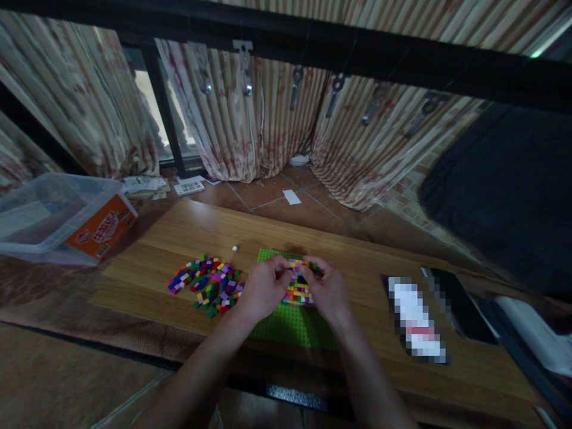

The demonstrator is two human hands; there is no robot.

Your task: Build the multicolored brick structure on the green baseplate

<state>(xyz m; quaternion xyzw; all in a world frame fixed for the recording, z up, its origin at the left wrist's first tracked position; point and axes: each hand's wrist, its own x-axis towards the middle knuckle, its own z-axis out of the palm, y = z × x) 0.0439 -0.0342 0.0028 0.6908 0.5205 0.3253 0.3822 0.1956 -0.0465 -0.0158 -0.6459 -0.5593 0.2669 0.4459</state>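
Observation:
A green studded baseplate (290, 326) lies on the wooden table. On it stands a colourful toy brick build (300, 292), striped in yellow, orange, pink and white, with a dark gap near its middle. My left hand (266, 286) closes on the build's upper left, thumb and fingers bent together. From the other side, my right hand (328, 286) has its fingers curled over the upper right of the build. The fingertips partly cover the bricks, so any single small brick between them cannot be made out. Left of the baseplate spreads a pile of loose toy bricks (212, 283) in many colours.
One white brick (235, 248) lies apart behind the pile. A clear plastic bin (53, 220) with an orange label stands at far left. To the right are a blurred-out item (415, 322) and a dark phone-like slab (462, 305). Curtains (281, 119) hang behind a dark bar.

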